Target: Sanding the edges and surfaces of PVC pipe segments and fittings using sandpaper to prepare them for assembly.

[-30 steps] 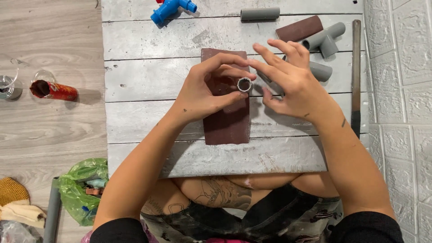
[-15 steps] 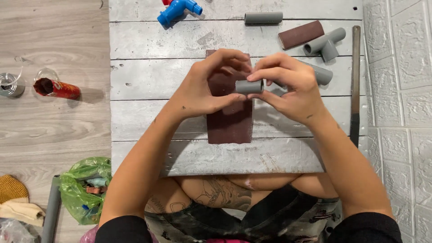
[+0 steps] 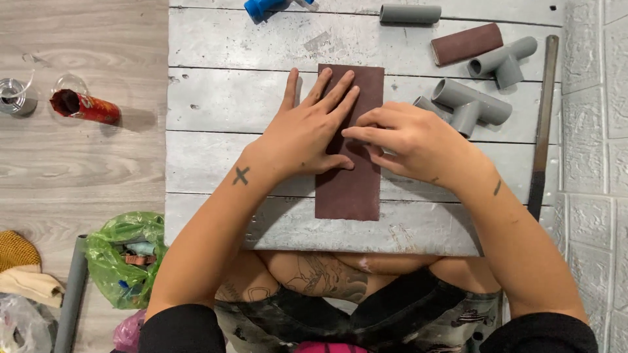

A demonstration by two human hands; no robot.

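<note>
Left hand [image 3: 307, 134] lies flat, fingers spread, pinning the brown rectangular sandpaper sheet [image 3: 348, 186]; right hand [image 3: 409, 140], fingers curled over something hidden, presses on the sheet; sanding step seemingly, calling for steady pressure.

Hidden under the hands, cut off at the edges

The left hand [image 3: 307, 134] lies flat over the brown sandpaper sheet [image 3: 348, 189] and the right hand [image 3: 412, 140] curls beside it — whatever the right fingers press there is covered. That hand also hides one end of the nearer grey tee fitting [image 3: 472, 104]. The blue fitting [image 3: 261, 8] is cut by the top edge — so is the tabletop [image 3: 216, 98]. At lower left, a clear bag [image 3: 19, 323] and a grey pipe [image 3: 69, 294] run off the picture
</note>
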